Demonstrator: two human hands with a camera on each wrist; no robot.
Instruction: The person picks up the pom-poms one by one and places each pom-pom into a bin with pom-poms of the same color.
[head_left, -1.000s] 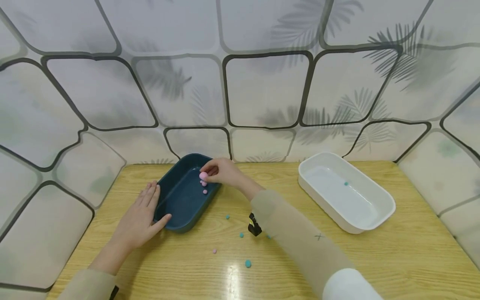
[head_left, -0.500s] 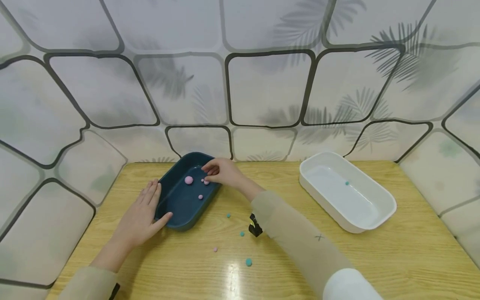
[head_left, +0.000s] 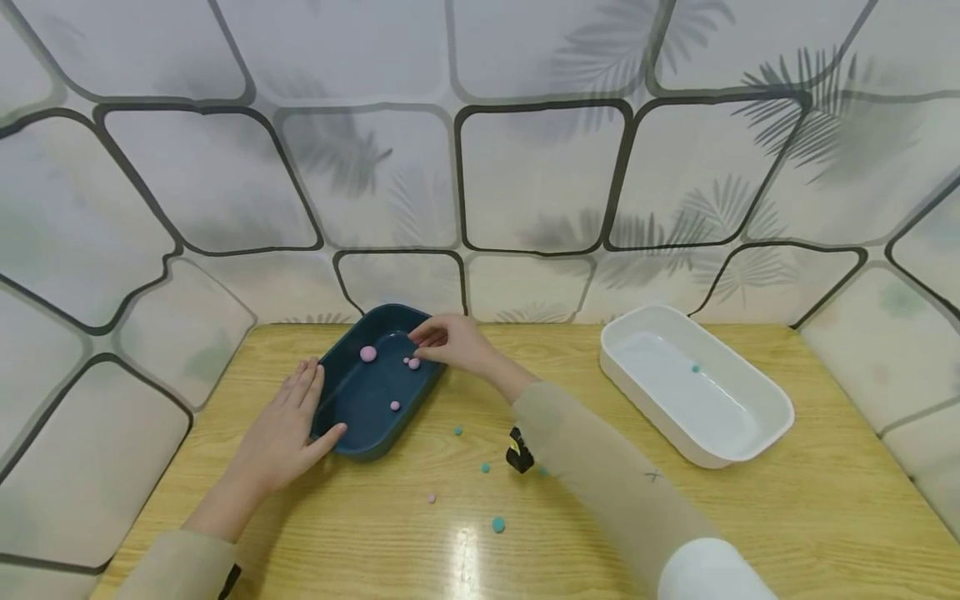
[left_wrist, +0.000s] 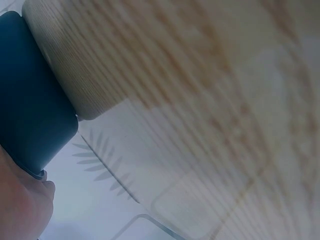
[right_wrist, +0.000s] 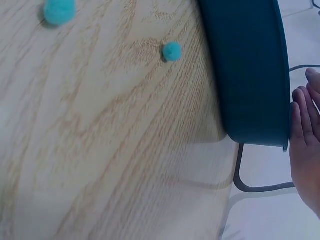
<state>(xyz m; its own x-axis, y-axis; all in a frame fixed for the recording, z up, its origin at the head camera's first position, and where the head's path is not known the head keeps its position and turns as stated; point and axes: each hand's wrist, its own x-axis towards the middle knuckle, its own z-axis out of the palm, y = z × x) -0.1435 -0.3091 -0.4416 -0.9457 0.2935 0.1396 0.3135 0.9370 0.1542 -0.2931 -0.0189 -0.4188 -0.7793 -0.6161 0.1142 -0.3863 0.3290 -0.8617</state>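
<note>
A dark blue dish stands on the left of the table, with several pink pom-poms in it. The largest pink pom-pom lies by the dish's left wall, and a smaller pink pom-pom sits nearer the front. My left hand rests with extended fingers along the left rim, thumb at the near corner. Over the right rim hovers my right hand, fingertips apart with nothing between them, close above two small pink balls. In the right wrist view the right hand is beside the dish wall.
A white dish stands at the right with one small teal pom-pom inside. Between the dishes lie loose teal pom-poms and a tiny pink one. A patterned wall covering rises behind the table.
My right hand has let go of the largest pink pom-pom, which rolled left in the blue dish. A smaller one rolled toward the front. The right hand shifted slightly right; the left stayed.
</note>
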